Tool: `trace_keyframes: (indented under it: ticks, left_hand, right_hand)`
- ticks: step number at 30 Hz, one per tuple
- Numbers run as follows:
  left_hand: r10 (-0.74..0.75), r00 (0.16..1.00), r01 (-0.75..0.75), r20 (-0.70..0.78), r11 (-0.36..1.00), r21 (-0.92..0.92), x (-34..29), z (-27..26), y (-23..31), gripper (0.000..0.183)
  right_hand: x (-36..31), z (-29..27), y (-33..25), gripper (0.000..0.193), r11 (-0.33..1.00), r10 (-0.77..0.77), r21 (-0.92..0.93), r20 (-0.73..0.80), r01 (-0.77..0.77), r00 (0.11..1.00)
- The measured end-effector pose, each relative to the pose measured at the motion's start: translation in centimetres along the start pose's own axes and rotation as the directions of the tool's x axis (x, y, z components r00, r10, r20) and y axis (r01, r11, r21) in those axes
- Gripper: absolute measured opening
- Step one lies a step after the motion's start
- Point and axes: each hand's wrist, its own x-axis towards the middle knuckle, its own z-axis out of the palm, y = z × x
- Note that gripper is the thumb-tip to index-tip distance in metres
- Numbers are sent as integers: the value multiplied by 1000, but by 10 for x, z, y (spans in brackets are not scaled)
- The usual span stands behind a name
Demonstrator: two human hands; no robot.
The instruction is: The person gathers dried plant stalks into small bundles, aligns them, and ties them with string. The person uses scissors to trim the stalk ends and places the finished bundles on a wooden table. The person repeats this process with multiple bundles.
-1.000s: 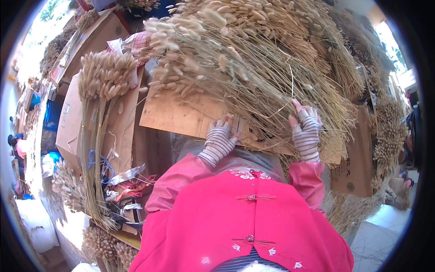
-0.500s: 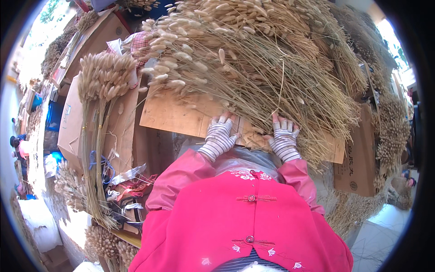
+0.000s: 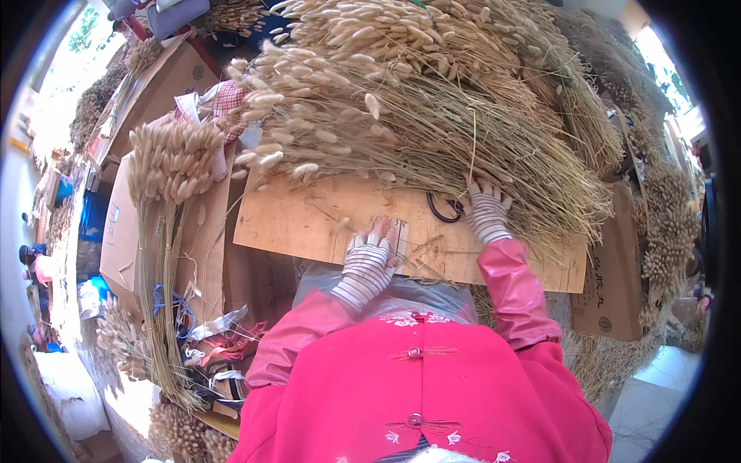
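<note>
A large heap of dried bunny-tail grass [image 3: 432, 116] lies on a wooden board [image 3: 309, 212], its fluffy heads to the left and its stems to the right. My left hand [image 3: 367, 264], in a striped fingerless glove, rests on the board near its front edge, fingers stretched out and holding nothing. My right hand [image 3: 489, 213], gloved alike, lies against the near side of the stems with its fingers extended. Just left of it, a black looped handle [image 3: 443, 208], like that of scissors, shows from under the stems. Loose stalk bits lie between my hands.
Tied bunches of bunny-tail grass [image 3: 171, 166] lean on a cardboard box [image 3: 120, 231] at the left. Cloth scraps and ribbons [image 3: 231, 336] lie below them. Another carton [image 3: 606, 270] stands at the right, with more dried grass [image 3: 668, 224] beyond it.
The heap's near edge has shifted away from me, baring more board and the black handle. My left hand has moved slightly nearer to me; my right hand has moved slightly farther away.
</note>
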Motion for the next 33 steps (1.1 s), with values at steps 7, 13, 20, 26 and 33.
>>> trace_keyframes:
  ticks: [7, 13, 20, 26, 33]
  left_hand:
    - [27, 999, -26, 38, 1000, -14, 32, -8, -2, 50]
    - [7, 997, -17, -72, 990, -138, 33, 4, -12, 44]
    - [108, 946, -224, -306, 899, -377, 24, 7, -17, 46]
    - [11, 954, -122, -298, 926, -356, 15, 7, -12, 48]
    - [-156, 945, 57, -287, 944, -326, 17, 6, -14, 52]
  right_hand:
    - [-57, -37, -34, 81, 998, -34, 46, -32, 35, 999]
    - [-72, -91, -5, 29, 945, -120, 301, -51, 130, 991]
    - [-2, -90, -11, 79, 985, -144, -140, -330, 102, 933]
    - [1, -98, -21, 76, 987, -100, -150, -275, 60, 956]
    - [-35, -138, -9, 56, 907, -217, 110, -705, 406, 675]
